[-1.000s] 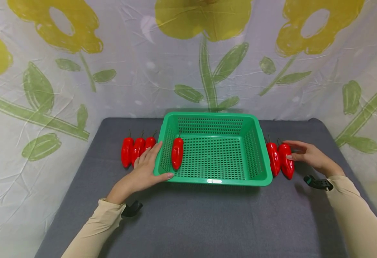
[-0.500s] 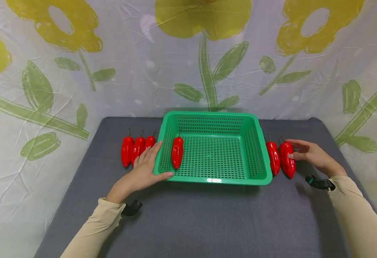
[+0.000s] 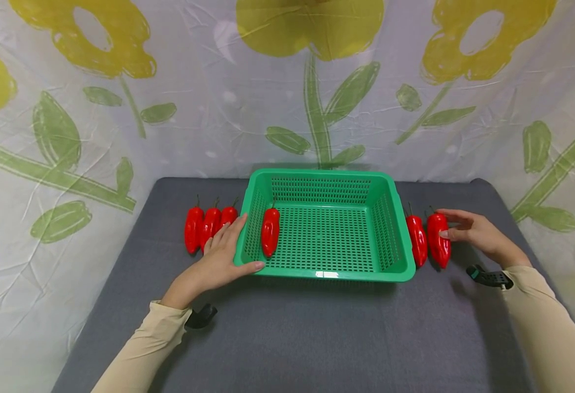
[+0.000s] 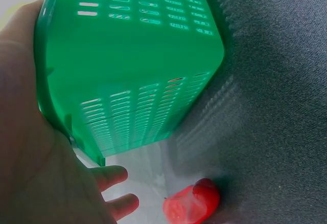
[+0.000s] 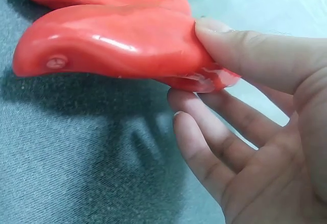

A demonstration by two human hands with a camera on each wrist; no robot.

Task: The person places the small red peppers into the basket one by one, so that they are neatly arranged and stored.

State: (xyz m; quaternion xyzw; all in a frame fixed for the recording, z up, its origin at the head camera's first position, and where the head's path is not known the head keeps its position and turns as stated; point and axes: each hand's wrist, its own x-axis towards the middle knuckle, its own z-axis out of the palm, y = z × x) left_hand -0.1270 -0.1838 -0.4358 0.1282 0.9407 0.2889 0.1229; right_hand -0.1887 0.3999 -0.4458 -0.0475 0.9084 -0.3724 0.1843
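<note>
My right hand (image 3: 481, 237) pinches a glossy red pepper (image 3: 438, 248) near its stem end, to the right of the basket. In the right wrist view the thumb (image 5: 225, 42) lies over that pepper, fingertips are under it, and a shadow falls below its tip. Beside it, against the basket's right wall, lies a second red pepper (image 3: 417, 243). My left hand (image 3: 218, 259) rests on the front left corner of a green plastic basket (image 3: 321, 274), fingers stretched along the left rim and thumb on the front rim. One red pepper (image 3: 270, 234) lies inside, by the left wall.
Left of the basket, three red peppers stand in a row, the outermost pepper (image 3: 194, 232) fully visible and the others partly behind my left fingers. Grey cloth (image 3: 316, 338) covers the table. A flower-printed white curtain (image 3: 194, 109) hangs behind and at both sides.
My right hand has shifted the pepper slightly right and away from its neighbour, widening the gap, then raised it a little. The left hand and basket have stayed put.
</note>
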